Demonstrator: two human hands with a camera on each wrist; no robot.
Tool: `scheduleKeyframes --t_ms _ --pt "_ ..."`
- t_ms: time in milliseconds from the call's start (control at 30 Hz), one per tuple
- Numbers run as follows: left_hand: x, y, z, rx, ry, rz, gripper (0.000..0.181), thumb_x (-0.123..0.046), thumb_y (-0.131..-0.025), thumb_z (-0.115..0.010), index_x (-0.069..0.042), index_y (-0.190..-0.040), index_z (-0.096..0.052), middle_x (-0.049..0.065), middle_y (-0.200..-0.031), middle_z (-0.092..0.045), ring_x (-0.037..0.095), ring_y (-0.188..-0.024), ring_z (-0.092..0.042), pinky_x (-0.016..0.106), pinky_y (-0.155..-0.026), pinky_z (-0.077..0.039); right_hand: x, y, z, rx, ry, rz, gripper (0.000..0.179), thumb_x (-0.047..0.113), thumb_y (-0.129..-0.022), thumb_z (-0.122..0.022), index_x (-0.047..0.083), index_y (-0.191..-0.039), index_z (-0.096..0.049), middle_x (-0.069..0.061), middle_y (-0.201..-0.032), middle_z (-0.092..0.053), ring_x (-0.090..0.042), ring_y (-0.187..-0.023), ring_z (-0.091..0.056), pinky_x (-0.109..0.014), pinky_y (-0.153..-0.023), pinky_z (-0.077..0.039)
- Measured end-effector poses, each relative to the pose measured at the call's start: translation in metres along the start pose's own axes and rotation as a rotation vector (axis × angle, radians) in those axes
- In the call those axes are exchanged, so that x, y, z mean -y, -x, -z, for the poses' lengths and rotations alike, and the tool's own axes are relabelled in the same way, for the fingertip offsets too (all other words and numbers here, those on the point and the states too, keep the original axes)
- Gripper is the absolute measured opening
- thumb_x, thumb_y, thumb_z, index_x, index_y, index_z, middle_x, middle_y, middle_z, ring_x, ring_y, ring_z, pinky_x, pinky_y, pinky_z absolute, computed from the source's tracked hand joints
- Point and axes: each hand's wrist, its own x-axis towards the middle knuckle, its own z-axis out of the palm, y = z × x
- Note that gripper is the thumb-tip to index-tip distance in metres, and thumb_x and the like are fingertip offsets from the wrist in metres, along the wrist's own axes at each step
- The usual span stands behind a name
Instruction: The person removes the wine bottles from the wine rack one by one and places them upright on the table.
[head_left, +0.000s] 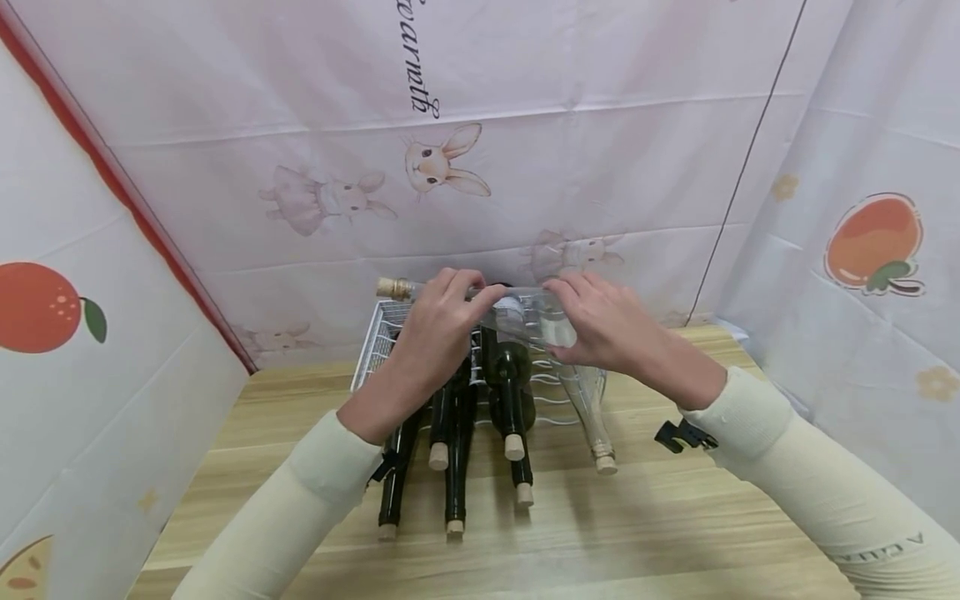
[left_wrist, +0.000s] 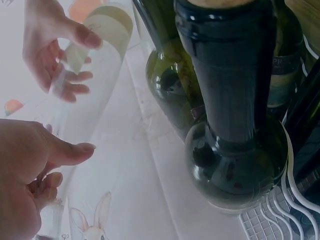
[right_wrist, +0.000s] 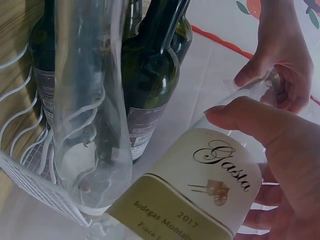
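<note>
Clear glass bottle (right_wrist: 200, 182) with a "Gasta" label is held sideways over a white wire rack (head_left: 367, 346), its cork pointing left. Curled fingers of the left hand (head_left: 448, 307) grip its neck end; the right hand (head_left: 606, 323) grips the labelled body. Dark corked bottles (head_left: 456, 479) and another clear bottle (head_left: 589, 408) rest in the rack on the table (head_left: 600, 533).
</note>
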Motion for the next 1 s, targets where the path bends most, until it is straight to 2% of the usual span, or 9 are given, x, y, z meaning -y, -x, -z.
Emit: scheduleKeyframes --t_ms 133,267,367,533,700,833,1000 --pt "0.003 0.0 -0.001 0.011 -0.004 -0.04 0.059 0.021 -0.084 -0.053 -0.014 -0.129 -0.069 0.011 -0.115 -0.067 0.029 -0.102 -0.061 0.038 -0.087 -0.055 -0.003 0.001 -0.003 -0.026 0.01 0.004 0.091 0.046 -0.071 -0.091 0.0 -0.141 -0.055 -0.02 -0.139 -0.063 -0.04 -0.123 -0.064 -0.055 -0.073 -0.063" --pt "0.004 -0.001 0.001 0.002 0.071 -0.08 0.052 0.012 -0.085 -0.07 -0.014 -0.13 -0.068 0.012 -0.124 -0.068 0.029 -0.115 -0.062 0.039 -0.101 -0.054 -0.006 0.002 -0.004 -0.042 0.024 -0.013 0.091 0.047 -0.071 -0.09 0.002 -0.142 -0.055 -0.019 -0.139 -0.064 -0.039 -0.124 -0.063 -0.056 -0.072 -0.063" --pt "0.005 -0.001 0.004 -0.019 0.137 -0.11 0.045 0.0 -0.085 -0.08 -0.014 -0.127 -0.07 0.012 -0.127 -0.068 0.029 -0.12 -0.062 0.04 -0.107 -0.053 -0.007 0.004 -0.003 -0.043 0.028 -0.031 0.091 0.047 -0.071 -0.091 0.003 -0.142 -0.055 -0.018 -0.141 -0.064 -0.039 -0.126 -0.062 -0.058 -0.071 -0.062" --pt "0.006 0.003 0.006 -0.093 0.203 -0.136 0.029 -0.003 -0.092 -0.074 -0.013 -0.12 -0.074 0.011 -0.127 -0.069 0.029 -0.121 -0.061 0.039 -0.105 -0.054 -0.008 0.007 -0.004 -0.03 0.005 -0.062 0.091 0.047 -0.072 -0.089 0.003 -0.144 -0.053 -0.019 -0.142 -0.063 -0.039 -0.129 -0.061 -0.061 -0.077 -0.061" --pt "0.006 0.007 0.01 -0.147 0.256 -0.142 0.022 -0.005 -0.096 -0.07 -0.01 -0.117 -0.076 0.013 -0.128 -0.069 0.029 -0.123 -0.061 0.039 -0.104 -0.055 -0.012 0.009 -0.006 -0.003 -0.034 -0.101 0.093 0.043 -0.073 -0.089 0.003 -0.147 -0.05 -0.022 -0.144 -0.061 -0.041 -0.132 -0.058 -0.063 -0.084 -0.06" --pt "0.008 0.01 0.01 -0.213 0.28 -0.14 0.02 -0.003 -0.095 -0.07 -0.006 -0.114 -0.076 0.015 -0.125 -0.07 0.031 -0.119 -0.062 0.039 -0.101 -0.056 -0.016 0.011 -0.006 0.023 -0.079 -0.137 0.093 0.041 -0.075 -0.088 0.002 -0.149 -0.047 -0.023 -0.148 -0.057 -0.043 -0.136 -0.055 -0.066 -0.092 -0.057" --pt "0.011 0.012 0.01 -0.303 0.275 -0.13 0.02 0.001 -0.091 -0.073 -0.002 -0.11 -0.075 0.016 -0.118 -0.072 0.033 -0.113 -0.064 0.04 -0.1 -0.056 -0.023 0.014 -0.007 -0.021 -0.122 -0.153 0.091 0.037 -0.075 -0.089 -0.001 -0.147 -0.048 -0.023 -0.148 -0.057 -0.044 -0.132 -0.057 -0.062 -0.093 -0.058"
